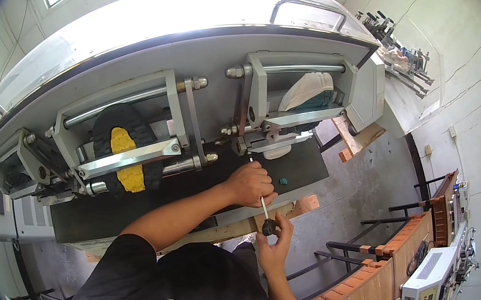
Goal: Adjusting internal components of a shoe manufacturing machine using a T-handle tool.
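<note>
Right hand (274, 242): fingers curled closed around the black handle of a screwdriver (263, 209), at the lower end of the tool. Left hand (250, 183): fingers closed around the metal shaft of the same screwdriver, higher up, knuckles resting over the dark work surface (185, 203) of the machine. Screwdriver: slim silver shaft, black grip, tilted, its tip pointing up toward the metal clamp bracket (282, 132) on the right station; whether the tip touches the bracket cannot be told. Right station: grey press frame with round steel rods, holding a white shoe (308, 91) with a dark teal part, sole side turned outward. Small teal piece (283, 180) on the dark surface, just beside the left hand. Left station: like frame and an angled aluminium bar (130, 158) across a black shoe sole with yellow insert (121, 155). Machine body (146, 34): large pale grey housing, curved top. Surround: concrete floor (363, 190), brick-topped bench (381, 284) at right carrying a white box-shaped device (426, 284).
</note>
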The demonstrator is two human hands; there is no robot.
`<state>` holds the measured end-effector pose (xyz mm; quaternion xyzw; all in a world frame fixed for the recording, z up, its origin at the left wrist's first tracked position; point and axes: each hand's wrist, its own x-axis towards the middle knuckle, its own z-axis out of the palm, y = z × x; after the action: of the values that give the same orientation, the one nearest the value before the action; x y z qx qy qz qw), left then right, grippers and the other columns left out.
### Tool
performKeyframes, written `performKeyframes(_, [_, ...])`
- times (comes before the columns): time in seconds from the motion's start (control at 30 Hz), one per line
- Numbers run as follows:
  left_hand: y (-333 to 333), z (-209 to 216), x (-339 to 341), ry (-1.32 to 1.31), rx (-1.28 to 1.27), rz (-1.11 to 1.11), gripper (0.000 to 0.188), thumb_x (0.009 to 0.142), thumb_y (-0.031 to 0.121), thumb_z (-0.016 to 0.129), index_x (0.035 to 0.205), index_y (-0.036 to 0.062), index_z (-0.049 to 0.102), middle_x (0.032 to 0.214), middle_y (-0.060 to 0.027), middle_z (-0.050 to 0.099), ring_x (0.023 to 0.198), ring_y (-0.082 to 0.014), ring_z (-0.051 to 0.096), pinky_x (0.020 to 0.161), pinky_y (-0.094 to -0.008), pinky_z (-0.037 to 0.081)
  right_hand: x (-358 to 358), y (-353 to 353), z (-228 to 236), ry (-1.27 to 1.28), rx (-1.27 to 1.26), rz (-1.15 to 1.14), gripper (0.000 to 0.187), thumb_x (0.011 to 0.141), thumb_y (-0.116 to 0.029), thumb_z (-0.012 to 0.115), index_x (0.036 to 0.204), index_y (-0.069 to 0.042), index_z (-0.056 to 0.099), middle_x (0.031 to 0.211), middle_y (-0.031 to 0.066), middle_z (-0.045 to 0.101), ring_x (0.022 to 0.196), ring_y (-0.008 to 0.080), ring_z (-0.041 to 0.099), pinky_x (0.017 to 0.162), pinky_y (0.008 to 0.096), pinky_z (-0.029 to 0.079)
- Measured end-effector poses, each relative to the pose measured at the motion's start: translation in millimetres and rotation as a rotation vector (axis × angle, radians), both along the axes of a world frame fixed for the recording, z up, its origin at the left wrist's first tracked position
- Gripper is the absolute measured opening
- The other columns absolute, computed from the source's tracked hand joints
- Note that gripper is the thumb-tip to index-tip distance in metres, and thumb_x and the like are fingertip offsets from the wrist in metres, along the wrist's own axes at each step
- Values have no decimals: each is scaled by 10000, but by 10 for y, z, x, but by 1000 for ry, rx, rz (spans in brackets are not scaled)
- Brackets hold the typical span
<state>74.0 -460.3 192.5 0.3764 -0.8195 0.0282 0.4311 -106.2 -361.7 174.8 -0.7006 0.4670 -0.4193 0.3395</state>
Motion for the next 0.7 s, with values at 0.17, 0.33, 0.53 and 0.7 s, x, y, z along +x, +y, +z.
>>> performKeyframes(0.17, [6, -38, 12, 6, -30, -9, 339, 623, 174, 689, 437, 128, 408, 471, 4, 397, 480, -166, 431, 516, -301, 328, 40, 45, 153, -1078, 813, -78, 640, 874, -511, 449, 1278, -29, 333, 1181, 144, 458, 1009, 259, 500, 832, 363, 429])
performKeyframes(0.33, [-7, -17, -41, 69, -32, 20, 337, 619, 172, 690, 438, 129, 409, 474, -1, 396, 477, -166, 427, 522, -298, 327, -17, -128, 247, -1087, 1219, 181, 505, 886, -438, 487, 1202, -66, 359, 1024, 93, 549, 932, 233, 561, 777, 317, 447])
performKeyframes(0.53, [-2, 42, -49, 55, -38, 45, 328, 618, 168, 689, 442, 129, 416, 477, -5, 402, 467, -166, 426, 522, -298, 326, 109, -121, 415, -79, 181, -51, 390, 798, -108, 641, 1136, -47, 457, 926, 97, 576, 735, 253, 589, 646, 325, 471])
performKeyframes(0.7, [-14, 27, -47, 60, -42, 65, 333, 614, 152, 693, 443, 129, 408, 477, -5, 402, 460, -169, 427, 515, -299, 326, 124, -88, 344, 239, -136, -52, 502, 755, -83, 660, 1194, -18, 426, 1001, 172, 545, 887, 316, 560, 754, 353, 463])
